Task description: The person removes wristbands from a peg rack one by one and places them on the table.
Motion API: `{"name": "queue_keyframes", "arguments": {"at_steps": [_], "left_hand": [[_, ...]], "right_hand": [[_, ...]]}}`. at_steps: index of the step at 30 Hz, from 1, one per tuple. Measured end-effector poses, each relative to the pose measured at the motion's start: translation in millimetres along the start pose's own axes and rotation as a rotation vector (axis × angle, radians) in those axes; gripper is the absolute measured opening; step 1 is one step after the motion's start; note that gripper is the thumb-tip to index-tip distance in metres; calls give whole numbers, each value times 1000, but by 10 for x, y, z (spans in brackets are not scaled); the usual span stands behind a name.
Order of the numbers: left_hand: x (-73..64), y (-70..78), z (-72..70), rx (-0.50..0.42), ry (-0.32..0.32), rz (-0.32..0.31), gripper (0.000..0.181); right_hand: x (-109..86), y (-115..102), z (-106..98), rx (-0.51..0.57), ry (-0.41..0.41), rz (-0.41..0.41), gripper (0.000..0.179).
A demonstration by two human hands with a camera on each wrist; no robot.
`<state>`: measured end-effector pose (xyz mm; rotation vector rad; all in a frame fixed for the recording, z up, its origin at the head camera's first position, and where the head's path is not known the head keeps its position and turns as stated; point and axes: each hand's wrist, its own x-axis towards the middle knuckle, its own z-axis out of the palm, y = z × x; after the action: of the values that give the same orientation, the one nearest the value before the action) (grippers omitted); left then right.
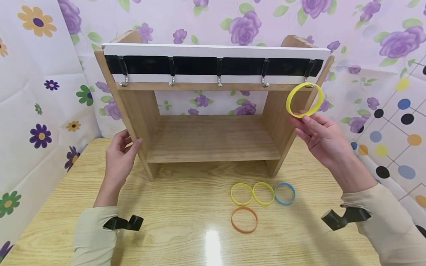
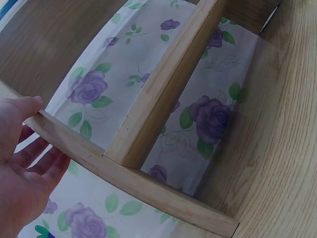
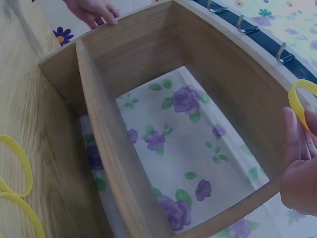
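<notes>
My right hand point(image 1: 321, 138) pinches a yellow silicone wristband point(image 1: 288, 99) by its lower edge, holding it up in front of the rightmost hook point(image 1: 308, 74). Whether the band touches that hook cannot be told. On the left, my left hand point(image 1: 120, 155) grips the side panel of a wooden shelf point(image 1: 213, 138), thumb on the front edge and fingers around the outside. The left wrist view shows the same grip on the panel's edge point(image 2: 74, 144). Along the shelf's top runs a white rail point(image 1: 199, 50) with a black strip and several metal hooks, all bare apart from the rightmost, partly covered by the band.
On the table point(image 1: 173, 210) before the shelf lie two yellow wristbands point(image 1: 232, 197), a blue one point(image 1: 293, 197) and an orange one point(image 1: 244, 231). Flowered cloth point(image 1: 213, 22) hangs behind, and a dotted cloth point(image 1: 399, 125) stands at the right.
</notes>
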<state>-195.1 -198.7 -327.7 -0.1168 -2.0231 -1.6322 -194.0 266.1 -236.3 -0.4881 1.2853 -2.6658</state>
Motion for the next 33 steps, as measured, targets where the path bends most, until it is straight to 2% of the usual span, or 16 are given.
{"name": "queue_keyframes", "arguments": {"at_steps": [8,17,24,33], "left_hand": [[-10,1,-4,8,4,-13,40],[-6,-11,-3,18,-1,-18,41],[-5,-1,6,18,-1,-21,40],[-2,6,4,17,9,-31,40]], "right_hand": [[16,-151,96,42,33,-36,19],[-17,-231,202,28,-11,-86,20],[-104,-128,209,-108,-59,-103,22],[-217,22,129,-311,-153,-48,28]]}}
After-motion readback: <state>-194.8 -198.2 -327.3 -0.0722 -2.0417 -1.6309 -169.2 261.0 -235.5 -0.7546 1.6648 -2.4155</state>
